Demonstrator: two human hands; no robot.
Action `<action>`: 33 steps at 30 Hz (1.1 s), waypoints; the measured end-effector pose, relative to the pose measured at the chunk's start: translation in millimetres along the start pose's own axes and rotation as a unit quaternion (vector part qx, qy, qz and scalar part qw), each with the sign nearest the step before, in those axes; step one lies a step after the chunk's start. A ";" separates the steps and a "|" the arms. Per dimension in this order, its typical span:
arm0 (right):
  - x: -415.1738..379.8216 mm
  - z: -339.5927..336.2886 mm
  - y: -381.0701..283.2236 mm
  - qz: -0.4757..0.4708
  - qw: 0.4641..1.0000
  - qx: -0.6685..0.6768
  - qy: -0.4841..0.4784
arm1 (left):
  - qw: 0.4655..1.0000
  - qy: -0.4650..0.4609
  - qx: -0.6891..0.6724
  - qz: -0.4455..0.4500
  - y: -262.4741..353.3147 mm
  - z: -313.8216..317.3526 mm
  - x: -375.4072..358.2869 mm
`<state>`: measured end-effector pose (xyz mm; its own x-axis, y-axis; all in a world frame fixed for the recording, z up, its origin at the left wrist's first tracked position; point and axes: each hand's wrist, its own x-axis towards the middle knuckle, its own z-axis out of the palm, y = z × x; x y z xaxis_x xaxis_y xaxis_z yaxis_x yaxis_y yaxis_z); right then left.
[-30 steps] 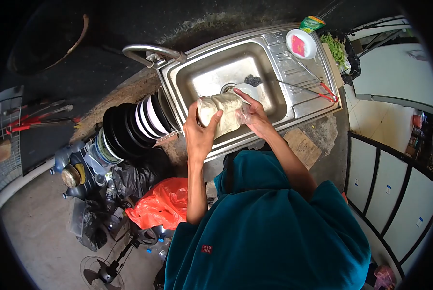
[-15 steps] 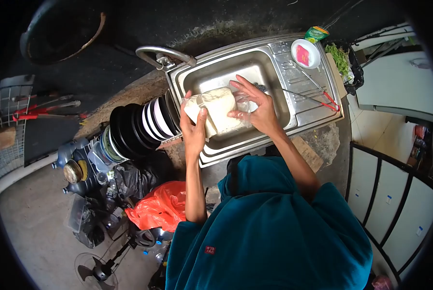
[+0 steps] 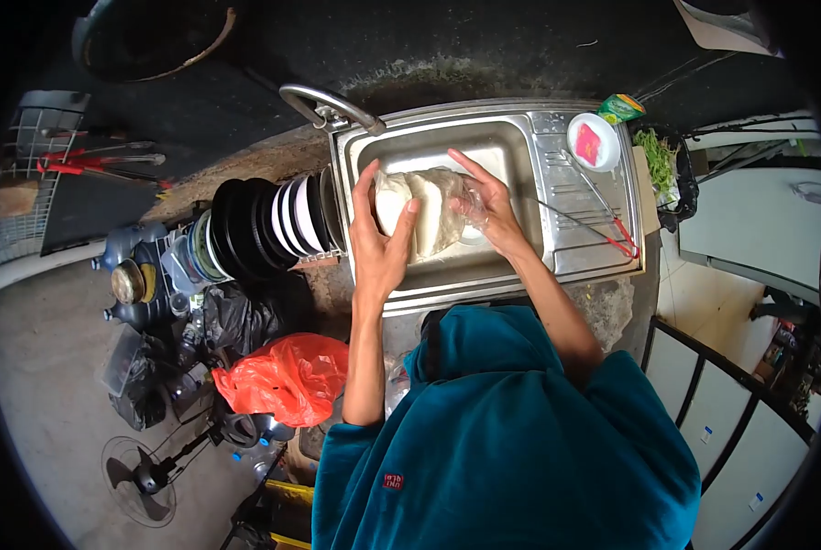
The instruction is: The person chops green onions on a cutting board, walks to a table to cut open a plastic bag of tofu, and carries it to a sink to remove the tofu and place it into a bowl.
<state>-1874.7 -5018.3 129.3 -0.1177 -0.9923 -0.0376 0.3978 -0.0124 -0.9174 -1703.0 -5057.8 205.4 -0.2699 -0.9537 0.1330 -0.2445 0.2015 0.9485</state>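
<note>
Over the steel sink basin (image 3: 511,151), a pale cream block (image 3: 426,213) in thin clear plastic is held between both hands. My left hand (image 3: 380,240) grips its left end, with the thumb across the front and the fingers behind. On the right side, my right hand (image 3: 495,213) has its fingers closed on the loose clear plastic, with the index finger stretched out. The curved faucet (image 3: 332,103) stands at the sink's back left.
Plates and pans (image 3: 268,223) stand in a rack left of the sink. On the drainboard are a white bowl with a pink item (image 3: 605,156) and red-handled tongs (image 3: 623,240). Greens (image 3: 656,170) lie farther right. A red plastic bag (image 3: 286,378) sits low left.
The block has turned and now sits more inside the clear plastic. My left thumb lies farther across its front. The camera view has shifted slightly.
</note>
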 end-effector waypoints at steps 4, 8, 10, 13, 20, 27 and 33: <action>-1.0 1.3 8.7 0.060 0.989 0.132 -0.019 | 0.999 -0.041 0.027 -0.019 2.6 -2.2 4.3; -3.1 2.6 -1.2 0.045 0.996 0.071 0.011 | 0.997 0.017 0.058 -0.050 -30.6 2.6 -1.4; -5.7 6.7 -12.4 0.048 0.996 -0.076 0.027 | 0.985 0.043 -0.047 -0.160 -38.6 11.9 -7.4; -9.2 8.9 -11.0 0.048 0.995 -0.074 0.043 | 0.988 0.052 -0.059 -0.136 -40.2 16.0 -10.0; -18.0 15.5 4.2 0.005 0.980 0.186 0.076 | 0.998 -0.011 0.062 -0.030 37.8 2.9 8.2; -13.3 13.2 7.1 -0.013 0.994 0.106 0.031 | 0.989 -0.066 0.128 0.024 42.2 -10.0 9.7; -27.6 29.0 7.9 -0.069 0.988 0.059 0.126 | 0.998 -0.004 0.055 -0.044 23.6 -6.4 -3.2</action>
<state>-1841.9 -4994.6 134.5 -0.3946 -0.9185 -0.0257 0.4631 -0.1746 -0.8689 -1701.9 -5051.4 229.2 -0.2496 -0.9671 0.0484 -0.3685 0.1411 0.9189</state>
